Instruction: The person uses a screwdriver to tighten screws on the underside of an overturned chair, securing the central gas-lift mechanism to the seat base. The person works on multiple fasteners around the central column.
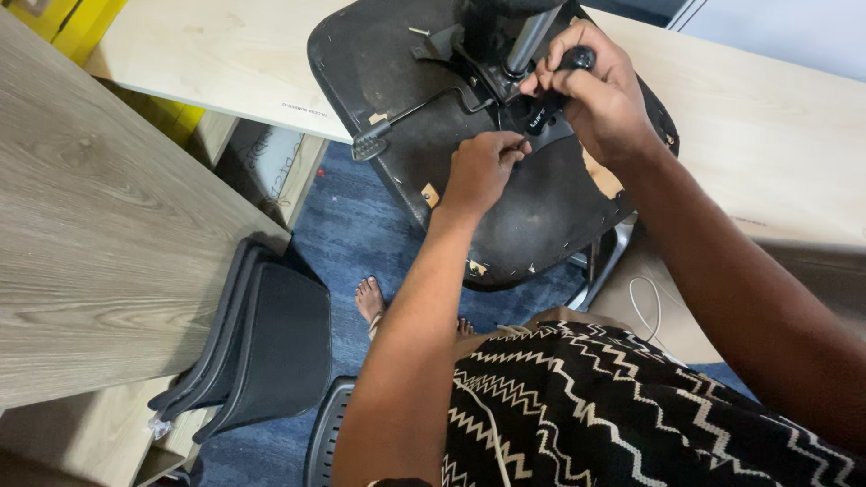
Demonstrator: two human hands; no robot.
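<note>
An upturned black office chair seat (532, 203) lies with its underside up on a pale wooden table (776, 135). A metal mechanism plate and a grey gas cylinder (528, 41) rise from its middle, and a black lever (397, 122) sticks out to the left. My right hand (600, 99) is closed around a black-handled tool (559, 86) pressed against the mechanism. My left hand (478, 171) rests on the seat underside just below, fingertips pinched at the tool's tip; what they pinch is too small to see.
A wood-grain desk (99, 243) fills the left. Stacked black chair parts (262, 343) lean beside it on blue carpet (361, 225). My bare feet (370, 298) show below the seat. A chrome chair frame (600, 261) and white cable (645, 307) sit to the right.
</note>
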